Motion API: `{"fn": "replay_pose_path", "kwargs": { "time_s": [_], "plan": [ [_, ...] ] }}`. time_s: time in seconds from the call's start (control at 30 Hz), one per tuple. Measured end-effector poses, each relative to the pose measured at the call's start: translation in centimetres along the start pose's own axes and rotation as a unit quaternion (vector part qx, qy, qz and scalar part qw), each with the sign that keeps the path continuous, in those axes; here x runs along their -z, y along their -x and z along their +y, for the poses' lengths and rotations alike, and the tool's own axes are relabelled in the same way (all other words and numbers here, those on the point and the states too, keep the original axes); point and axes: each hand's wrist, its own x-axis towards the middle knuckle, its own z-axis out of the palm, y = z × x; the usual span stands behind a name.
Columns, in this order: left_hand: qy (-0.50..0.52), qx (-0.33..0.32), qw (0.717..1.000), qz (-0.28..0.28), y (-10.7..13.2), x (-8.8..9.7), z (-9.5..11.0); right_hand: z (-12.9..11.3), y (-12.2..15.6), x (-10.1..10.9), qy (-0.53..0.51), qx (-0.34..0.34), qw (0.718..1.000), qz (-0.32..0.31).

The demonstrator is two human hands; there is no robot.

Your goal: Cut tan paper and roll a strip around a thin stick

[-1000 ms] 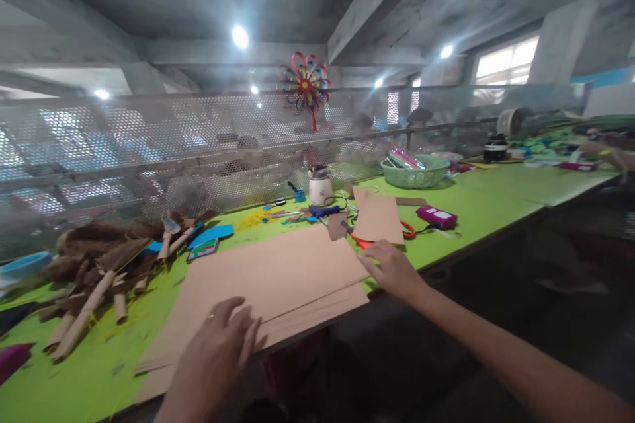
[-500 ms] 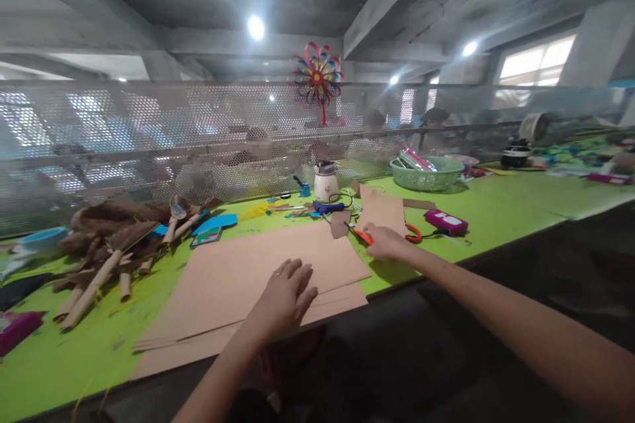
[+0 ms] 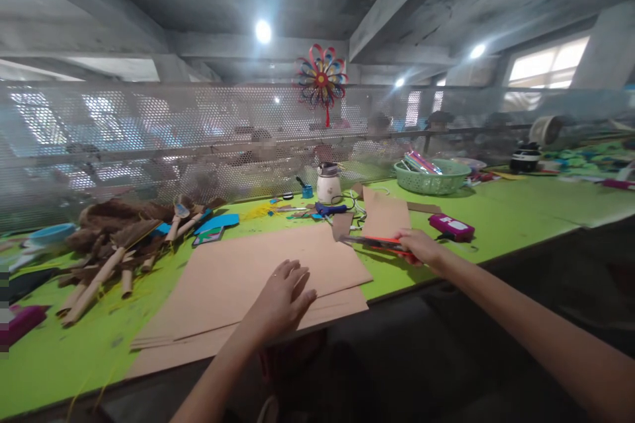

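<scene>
A stack of large brown cardboard sheets (image 3: 238, 277) lies on the green table (image 3: 496, 218) in front of me. My left hand (image 3: 282, 297) rests flat on the stack near its front edge, fingers spread. My right hand (image 3: 421, 248) is closed round the orange handles of a pair of scissors (image 3: 377, 243), lifted just above the table, blades pointing left toward the stack. A smaller cardboard piece (image 3: 384, 215) lies just behind the scissors.
A pile of brown paper rolls and fibres (image 3: 109, 244) covers the left. A white jar (image 3: 328, 186), blue glue gun (image 3: 330, 209), magenta box (image 3: 451, 226) and green basket (image 3: 430, 177) sit behind. A perforated metal screen (image 3: 149, 139) bounds the far edge.
My right hand reached to the scissors by the small cardboard piece, closed on them and lifted them. My left hand slid forward onto the stack and flattened.
</scene>
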Motion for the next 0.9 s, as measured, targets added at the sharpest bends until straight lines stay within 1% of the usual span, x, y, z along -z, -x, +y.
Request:
{"fn": "replay_pose_path", "kwargs": {
  "time_s": [0.07,0.13,0.27,0.4,0.5,0.57,0.7,0.83,0.9],
  "plan": [
    [-0.009,-0.017,1.0,-0.001,0.0,0.1,0.1,0.1,0.2,0.2,-0.01,0.009,1.0,0.014],
    [-0.017,-0.014,1.0,0.002,0.0,0.1,0.2,0.3,0.2,0.2,-0.012,0.025,0.999,0.021],
    [-0.016,-0.009,1.0,0.013,0.1,0.2,0.5,1.0,0.3,-0.1,-0.004,0.046,0.999,0.012],
    [-0.008,0.006,1.0,0.015,0.2,0.2,0.6,2.1,0.7,-0.2,0.0,0.031,1.0,-0.005],
    [-0.003,0.008,1.0,0.009,0.2,0.2,0.6,2.6,0.9,0.0,-0.011,0.032,0.999,0.008],
    [0.0,0.01,1.0,0.004,0.2,0.2,0.5,2.7,1.0,-0.1,-0.007,0.031,0.999,0.008],
    [0.011,0.022,1.0,-0.001,0.3,0.3,0.6,2.4,1.1,-0.5,0.01,0.027,0.999,-0.015],
    [0.016,0.032,0.999,-0.003,0.3,0.5,0.9,2.5,0.8,-0.8,0.038,0.029,0.998,0.034],
    [0.021,0.035,0.999,-0.007,0.3,0.7,1.0,2.7,0.9,-0.8,0.049,0.028,0.997,0.043]
  ]
}}
